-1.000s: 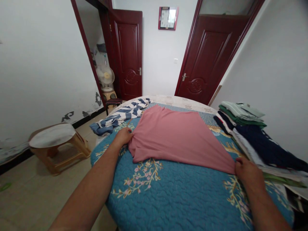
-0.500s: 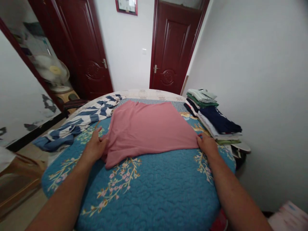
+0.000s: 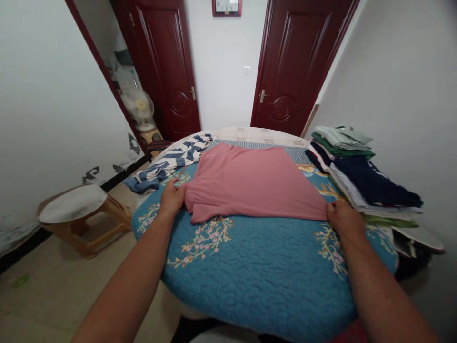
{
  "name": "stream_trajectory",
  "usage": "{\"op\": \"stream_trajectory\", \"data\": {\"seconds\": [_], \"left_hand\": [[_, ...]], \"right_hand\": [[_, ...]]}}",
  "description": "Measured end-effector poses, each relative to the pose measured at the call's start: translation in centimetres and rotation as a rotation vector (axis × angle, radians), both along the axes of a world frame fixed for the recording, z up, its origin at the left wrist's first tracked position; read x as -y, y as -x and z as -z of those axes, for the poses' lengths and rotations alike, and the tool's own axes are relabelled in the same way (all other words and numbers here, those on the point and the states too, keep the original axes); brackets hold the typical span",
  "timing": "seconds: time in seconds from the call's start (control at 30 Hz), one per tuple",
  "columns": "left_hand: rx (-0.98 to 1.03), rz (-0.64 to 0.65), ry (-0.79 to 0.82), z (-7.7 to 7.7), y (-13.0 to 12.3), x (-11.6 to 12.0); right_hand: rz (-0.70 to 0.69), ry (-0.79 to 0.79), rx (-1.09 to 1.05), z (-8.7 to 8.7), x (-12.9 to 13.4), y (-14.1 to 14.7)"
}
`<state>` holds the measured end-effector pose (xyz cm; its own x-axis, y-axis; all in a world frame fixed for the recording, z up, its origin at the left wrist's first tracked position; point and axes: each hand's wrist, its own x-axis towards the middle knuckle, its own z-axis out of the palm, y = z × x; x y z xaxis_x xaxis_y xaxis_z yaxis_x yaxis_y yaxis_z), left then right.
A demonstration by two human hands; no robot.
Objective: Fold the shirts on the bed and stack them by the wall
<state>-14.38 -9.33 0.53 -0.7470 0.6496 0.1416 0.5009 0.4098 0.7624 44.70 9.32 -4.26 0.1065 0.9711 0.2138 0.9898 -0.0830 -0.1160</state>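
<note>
A pink garment (image 3: pixel 250 181) lies spread across the blue quilted cover (image 3: pixel 257 267) of a round table, its left side wrinkled and bunched. My left hand (image 3: pixel 173 196) pinches the garment's near left corner between thumb and fingers. At the near right corner, my right hand (image 3: pixel 344 218) grips the cloth edge with closed fingers. The near edge runs almost straight between both hands, with a small fold sagging by the left one.
Folded clothes (image 3: pixel 374 181) are stacked at the table's right side by the wall. A blue and white striped cloth (image 3: pixel 174 159) lies crumpled at the back left. A stool (image 3: pixel 74 205) stands on the floor at left, and a fan (image 3: pixel 143 107) is behind.
The view has turned left, so everything appears further right and more of the stool shows. The garment's left corner is pulled out a little flatter; both hands still hold it.
</note>
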Motion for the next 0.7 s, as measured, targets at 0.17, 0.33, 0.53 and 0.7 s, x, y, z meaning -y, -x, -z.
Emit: {"op": "stream_trajectory", "data": {"seconds": [0.17,0.33,0.53,0.7], "left_hand": [[0.048,0.135,0.04,-0.3,-3.2,4.5],[-0.102,0.38,0.103,-0.6,-6.4,8.2],[0.206,0.431,-0.074,-1.6,-7.0,8.1],[0.774,0.316,-0.217,-2.0,-6.5,8.0]], "right_hand": [[-0.02,-0.024,0.013,0.2,-0.1,-0.2],[-0.02,-0.029,0.012,0.3,-0.2,-0.2],[-0.007,0.025,-0.022,0.0,-0.1,0.0],[-0.011,0.022,-0.037,-0.2,0.1,0.1]]}}
